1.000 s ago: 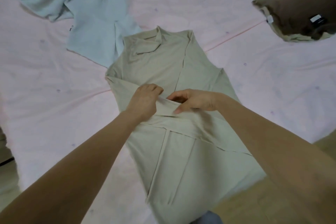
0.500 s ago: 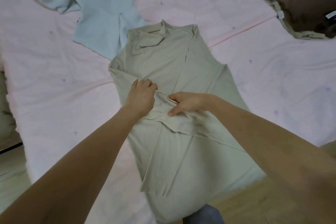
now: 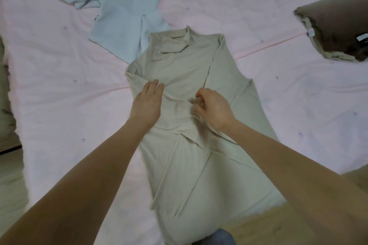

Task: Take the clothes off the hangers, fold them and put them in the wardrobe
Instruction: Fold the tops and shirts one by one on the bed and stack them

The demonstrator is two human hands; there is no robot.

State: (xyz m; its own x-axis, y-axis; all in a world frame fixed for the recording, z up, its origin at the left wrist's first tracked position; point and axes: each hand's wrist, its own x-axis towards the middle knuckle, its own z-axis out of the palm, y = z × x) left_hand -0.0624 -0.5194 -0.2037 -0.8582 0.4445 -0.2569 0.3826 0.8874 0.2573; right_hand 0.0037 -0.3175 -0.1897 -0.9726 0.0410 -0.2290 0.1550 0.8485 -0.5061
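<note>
A beige high-necked garment [image 3: 185, 61] lies flat on a pale pink bedsheet [image 3: 59, 89], both sleeves folded across its middle and its hem trailing off the near edge. The left hand [image 3: 148, 103] presses flat, fingers straight, on one crossed sleeve, while the right hand [image 3: 214, 109], fingers curled, pinches the cloth beside it. A light blue garment [image 3: 121, 20] lies crumpled just past the collar, touching it; a brown cushion [image 3: 338, 28], well off to the right, carries small labels too blurred to read.
</note>
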